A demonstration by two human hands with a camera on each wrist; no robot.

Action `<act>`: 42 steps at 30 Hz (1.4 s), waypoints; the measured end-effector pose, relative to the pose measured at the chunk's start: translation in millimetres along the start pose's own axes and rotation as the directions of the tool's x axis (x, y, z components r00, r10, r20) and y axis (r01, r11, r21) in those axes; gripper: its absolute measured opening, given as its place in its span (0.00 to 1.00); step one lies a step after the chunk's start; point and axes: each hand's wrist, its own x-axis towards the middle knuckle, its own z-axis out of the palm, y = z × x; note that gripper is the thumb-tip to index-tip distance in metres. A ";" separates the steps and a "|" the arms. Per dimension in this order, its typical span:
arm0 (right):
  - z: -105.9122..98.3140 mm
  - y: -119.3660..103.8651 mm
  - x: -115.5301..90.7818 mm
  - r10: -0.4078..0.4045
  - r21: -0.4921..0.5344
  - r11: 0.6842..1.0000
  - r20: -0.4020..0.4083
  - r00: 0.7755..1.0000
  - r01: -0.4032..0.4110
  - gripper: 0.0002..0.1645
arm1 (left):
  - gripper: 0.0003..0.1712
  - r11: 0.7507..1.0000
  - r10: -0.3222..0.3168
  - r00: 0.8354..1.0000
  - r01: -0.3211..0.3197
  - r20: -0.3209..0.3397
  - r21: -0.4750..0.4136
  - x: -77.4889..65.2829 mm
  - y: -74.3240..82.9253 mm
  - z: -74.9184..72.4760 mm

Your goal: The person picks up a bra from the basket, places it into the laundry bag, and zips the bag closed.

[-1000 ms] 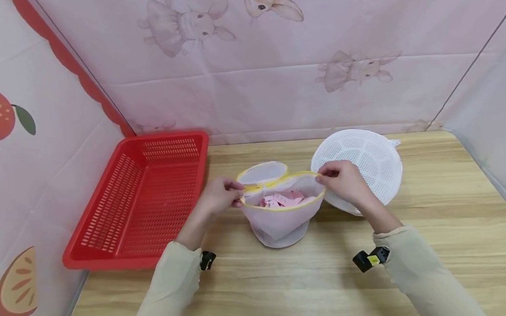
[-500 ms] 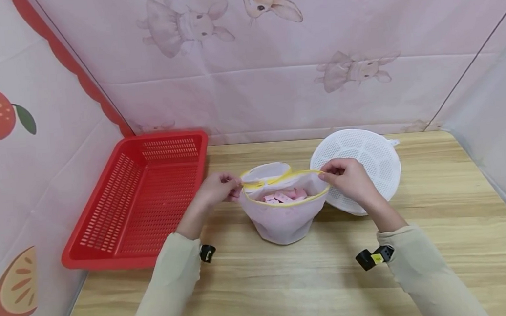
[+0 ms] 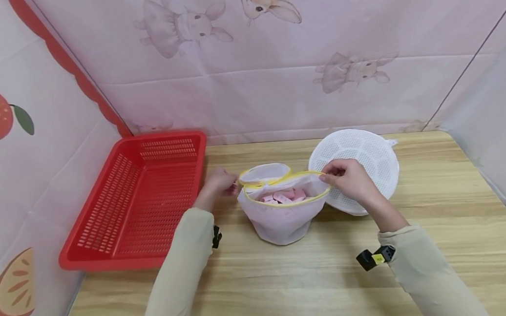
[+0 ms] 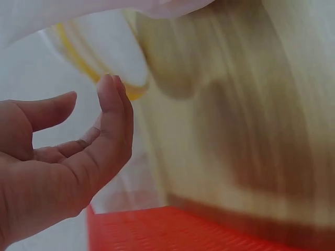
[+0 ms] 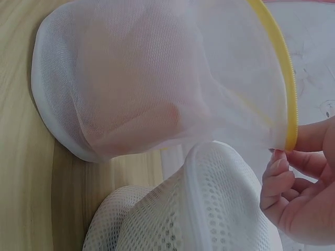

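A white mesh laundry bag [image 3: 280, 227] with a yellow zipper stands unzipped on the table in the head view, its round lid [image 3: 265, 172] folded back. Pink pieces [image 3: 284, 196] lie inside. My right hand [image 3: 347, 178] pinches the zippered rim at the right; the right wrist view shows thumb and finger on the yellow edge [image 5: 289, 104]. By the lid's left end is my left hand [image 3: 220, 182]. In the left wrist view its thumb and fingers [image 4: 107, 130] stand apart, nothing between them; whether a fingertip touches the lid, I cannot tell.
To the left stands a red plastic basket [image 3: 137, 262] with slotted walls. Behind my right hand lies a round white coarse-mesh bag [image 3: 379, 168]. Patterned cloth walls [image 3: 249, 104] border the wooden table [image 3: 288, 287] at the back and sides.
My left hand has let go of the bag's left rim and shifted slightly up and left. The bag's rim has moved a little right and its body now stands fuller. My right hand keeps its pinch.
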 end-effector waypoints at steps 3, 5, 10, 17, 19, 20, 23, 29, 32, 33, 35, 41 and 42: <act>-0.6 1.2 0.2 0.008 0.012 1.000 0.006 1.000 -0.008 0.07 | 0.08 0.999 -0.025 0.999 0.026 0.023 -0.028 9.4 -5.3 5.3; -1.7 1.3 0.0 0.014 0.021 1.000 0.018 1.000 -0.014 0.07 | 0.08 0.999 -0.039 0.999 0.040 0.019 -0.037 15.9 -8.9 9.7; -5.0 0.9 -0.5 0.016 0.044 0.999 0.054 0.998 -0.018 0.06 | 0.07 0.996 -0.007 1.000 0.009 0.029 -0.087 53.0 -31.8 15.6; -5.2 1.3 -0.8 0.005 0.066 0.998 0.078 0.997 -0.011 0.06 | 0.08 0.979 -0.008 1.000 0.009 0.010 -0.204 98.3 -54.2 10.0; -4.7 1.5 -1.0 0.006 0.070 0.997 0.079 0.997 -0.012 0.06 | 0.05 0.958 0.070 0.997 -0.056 0.039 -0.281 102.5 -55.6 5.1; -4.5 1.7 -1.1 0.006 0.071 0.997 0.079 0.997 -0.012 0.06 | 0.06 0.958 0.058 0.998 -0.049 0.026 -0.282 88.0 -45.3 4.1; -3.9 2.4 -1.4 0.004 0.065 0.998 0.078 0.997 -0.009 0.06 | 0.07 0.941 0.094 0.995 -0.074 0.044 -0.330 52.2 -20.8 -0.8; -4.0 4.3 -2.2 0.000 0.048 0.999 0.084 0.996 -0.004 0.06 | 0.08 0.949 0.068 0.998 -0.066 -0.005 -0.308 1.0 18.2 -5.5; -3.2 5.9 -1.2 0.005 0.047 0.999 0.087 0.996 -0.009 0.06 | 0.10 0.948 0.114 0.993 -0.114 -0.017 -0.299 -7.6 25.0 -7.5; -2.8 6.2 -0.9 0.009 0.048 0.999 0.089 0.996 -0.013 0.05 | 0.10 0.946 0.132 0.991 -0.132 -0.021 -0.295 -11.0 26.8 -7.9; -2.1 6.8 -0.2 0.018 0.054 0.998 0.091 0.996 -0.023 0.05 | 0.10 0.940 0.169 0.985 -0.170 -0.026 -0.295 -16.9 29.8 -8.0; -1.2 5.8 1.1 0.042 0.093 0.994 0.091 0.995 -0.051 0.07 | 0.10 0.929 0.214 0.974 -0.224 -0.066 -0.294 -31.4 35.3 -8.5; -1.1 5.4 1.2 0.044 0.100 0.994 0.089 0.995 -0.052 0.07 | 0.10 0.929 0.220 0.972 -0.233 -0.078 -0.287 -33.4 36.1 -8.6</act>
